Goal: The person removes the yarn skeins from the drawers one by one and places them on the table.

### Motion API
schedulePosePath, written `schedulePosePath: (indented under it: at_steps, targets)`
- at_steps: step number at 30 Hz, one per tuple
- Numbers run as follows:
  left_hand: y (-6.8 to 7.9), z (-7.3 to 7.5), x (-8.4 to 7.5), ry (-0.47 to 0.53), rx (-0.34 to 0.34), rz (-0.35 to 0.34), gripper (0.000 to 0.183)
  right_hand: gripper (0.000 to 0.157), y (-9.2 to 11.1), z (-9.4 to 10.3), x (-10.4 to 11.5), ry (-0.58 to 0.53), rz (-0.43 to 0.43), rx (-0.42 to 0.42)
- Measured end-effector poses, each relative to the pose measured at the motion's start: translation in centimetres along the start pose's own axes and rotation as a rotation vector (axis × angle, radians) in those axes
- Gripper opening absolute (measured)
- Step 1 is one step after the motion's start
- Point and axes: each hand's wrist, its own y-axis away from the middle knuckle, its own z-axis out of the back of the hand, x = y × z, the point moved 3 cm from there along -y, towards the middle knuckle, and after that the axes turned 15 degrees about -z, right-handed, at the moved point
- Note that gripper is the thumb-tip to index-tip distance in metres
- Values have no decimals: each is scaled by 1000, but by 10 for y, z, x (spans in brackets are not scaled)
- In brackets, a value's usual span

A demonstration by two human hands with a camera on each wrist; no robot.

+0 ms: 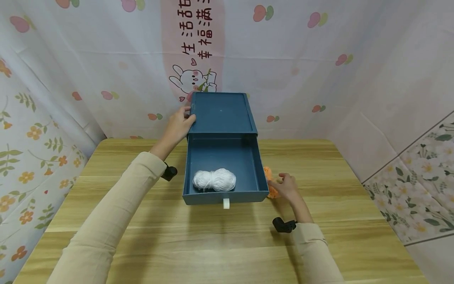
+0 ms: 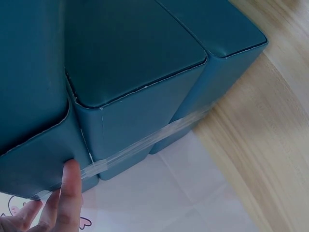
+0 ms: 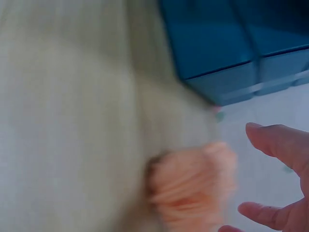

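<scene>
A blue drawer cabinet (image 1: pixel 220 112) has its top drawer (image 1: pixel 244 165) pulled out toward the front. A white yarn skein (image 1: pixel 214 180) lies inside, near the drawer's front. My left hand (image 1: pixel 180 124) holds the cabinet's upper left edge; in the left wrist view its fingertips touch the taped rear. To the right of the drawer, an orange yarn skein (image 1: pixel 272 192) is on the table, partly hidden by the drawer and hand. Over it is my right hand (image 1: pixel 286 187), with fingers spread in the right wrist view beside the blurred orange skein (image 3: pixel 193 191).
The wooden table (image 1: pixel 152 236) ends at a printed cloth (image 1: pixel 291 79) behind the cabinet. A white pull tab (image 1: pixel 226 203) sticks out from the drawer front. Clear tape (image 2: pixel 145 145) runs across the cabinet's rear. Black wrist devices (image 1: pixel 283 225) are on both arms.
</scene>
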Motion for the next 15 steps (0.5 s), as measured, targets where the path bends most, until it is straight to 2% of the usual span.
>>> schedulePosePath:
  at_steps: [6, 11, 15]
  targets:
    - [0, -1, 1, -5, -4, -3, 55, 76, 24, 27, 30, -31, 104, -14]
    - [0, -1, 1, 0, -5, -6, 55, 75, 60, 49, 62, -78, 221, -37]
    - [0, -1, 1, 11, -8, 1, 55, 67, 91, 56, 87, -59, 348, -79]
